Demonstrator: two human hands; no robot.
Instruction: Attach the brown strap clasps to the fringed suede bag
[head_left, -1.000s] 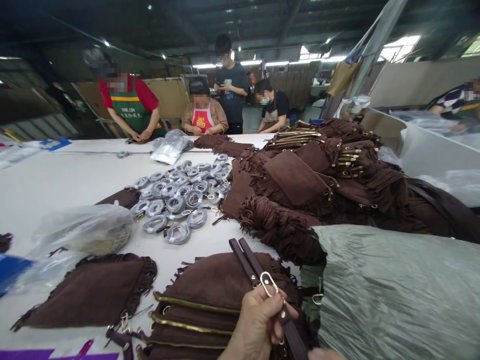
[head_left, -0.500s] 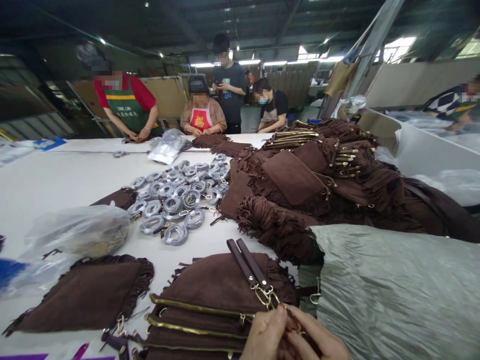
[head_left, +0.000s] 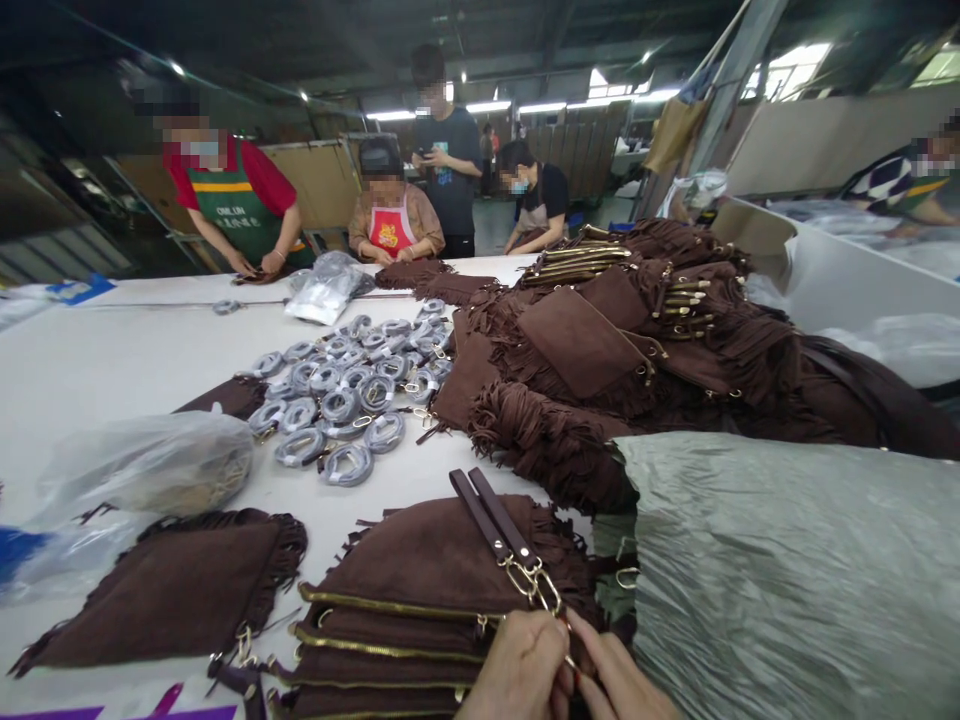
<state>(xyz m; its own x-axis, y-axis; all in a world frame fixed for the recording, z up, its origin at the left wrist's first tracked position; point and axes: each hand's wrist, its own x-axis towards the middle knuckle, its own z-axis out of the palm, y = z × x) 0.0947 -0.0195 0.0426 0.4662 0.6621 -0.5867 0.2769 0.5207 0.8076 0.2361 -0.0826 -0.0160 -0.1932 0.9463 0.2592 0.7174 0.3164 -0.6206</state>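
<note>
Both hands pinched shut | left hand (head_left: 525,668), right hand (head_left: 616,680) | gripping strap clasp (head_left: 541,588)

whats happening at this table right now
Both hands meet at the near edge: the left hand and right hand pinch the gold clasp of a brown strap lying on stacked brown fringed bags. Wrapped strap coils lie mid-table; other people work at the far side.
</note>
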